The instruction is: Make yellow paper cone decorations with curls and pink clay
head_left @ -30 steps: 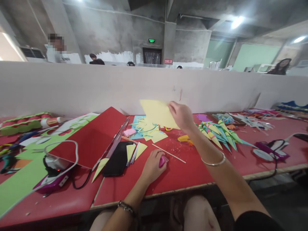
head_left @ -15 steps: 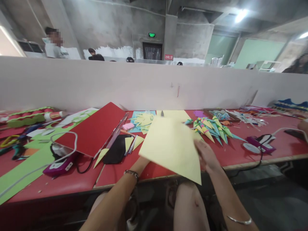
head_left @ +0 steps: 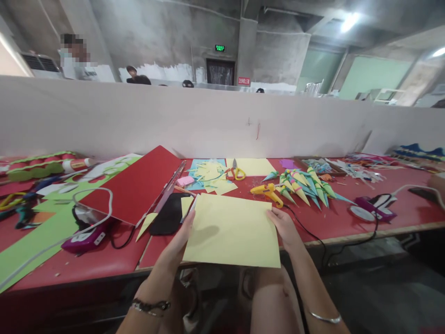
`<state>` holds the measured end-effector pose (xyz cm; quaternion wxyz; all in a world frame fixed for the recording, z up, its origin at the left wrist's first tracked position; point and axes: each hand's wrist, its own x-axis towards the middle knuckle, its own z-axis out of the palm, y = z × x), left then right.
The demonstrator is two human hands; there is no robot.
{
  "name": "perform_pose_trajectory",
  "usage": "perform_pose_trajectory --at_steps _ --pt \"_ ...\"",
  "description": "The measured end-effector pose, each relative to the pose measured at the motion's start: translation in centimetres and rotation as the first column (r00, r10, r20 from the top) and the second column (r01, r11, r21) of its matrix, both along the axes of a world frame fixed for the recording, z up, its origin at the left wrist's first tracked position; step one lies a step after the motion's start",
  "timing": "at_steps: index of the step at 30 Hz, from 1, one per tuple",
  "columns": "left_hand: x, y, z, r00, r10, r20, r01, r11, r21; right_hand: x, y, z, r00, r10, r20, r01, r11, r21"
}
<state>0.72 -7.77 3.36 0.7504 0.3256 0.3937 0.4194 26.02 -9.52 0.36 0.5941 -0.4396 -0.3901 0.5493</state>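
Observation:
A pale yellow sheet of paper (head_left: 232,232) is held at the table's front edge, its near side reaching past the edge. My left hand (head_left: 181,241) grips its left side, with the fingers partly hidden. On the right side, my right hand (head_left: 283,226) pinches the upper corner. Behind the sheet lie scissors with red and yellow handles (head_left: 237,172), yellow paper scraps (head_left: 208,171) and a yellow glue gun (head_left: 266,190). Blue, green and yellow paper cones (head_left: 309,185) are piled to the right.
Left of the sheet are a black phone (head_left: 169,215) and a large red board (head_left: 135,185). Purple power strips (head_left: 85,239) with cables sit on both sides, and the glue gun's cord runs over the front edge. A white partition (head_left: 208,120) stands behind.
The yellow sheet has turned level and moved down towards me, uncovering the scissors and glue gun. My left hand has come out from beneath to its left side; my right hand has shifted slightly left.

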Motion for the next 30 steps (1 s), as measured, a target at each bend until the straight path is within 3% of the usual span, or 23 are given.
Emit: perform_pose_trajectory --at_steps 4,11,15,20,22,25,27,30 --pt "-0.6 -0.2 0.9 0.96 0.156 -0.233 -0.145 0.987 0.064 -2.6 0.5 2.0 0.999 0.05 -0.013 -0.048 0.995 0.088" --pt "-1.1 1.7 1.0 0.887 0.383 -0.259 -0.359 0.924 0.134 -6.0 1.0 3.4 0.947 0.175 -0.268 -0.107 0.963 0.249" --pt "-0.5 2.4 1.0 0.88 0.406 -0.246 -0.38 0.913 0.149 -6.7 1.4 2.3 0.956 0.222 -0.191 -0.183 0.962 0.203" --pt "0.8 3.1 0.6 0.903 0.369 -0.218 -0.338 0.926 0.168 -8.0 2.3 2.0 0.921 0.388 -0.032 -0.374 0.906 0.199" --pt "1.3 3.6 0.2 0.917 0.342 -0.207 -0.305 0.933 0.189 -8.8 2.9 2.5 0.93 0.361 0.061 -0.366 0.904 0.221" --pt "2.1 4.3 -0.6 0.919 0.337 -0.206 -0.275 0.92 0.279 -9.9 4.0 3.2 0.94 0.217 0.265 -0.29 0.916 0.278" --pt "2.7 4.8 -1.1 0.919 0.322 -0.226 -0.231 0.907 0.352 -10.5 4.6 3.1 0.92 0.131 0.368 -0.248 0.925 0.289" --pt "3.1 5.3 -1.8 0.919 0.297 -0.261 -0.186 0.908 0.376 -10.8 5.3 2.2 0.918 0.027 0.396 -0.152 0.945 0.289"
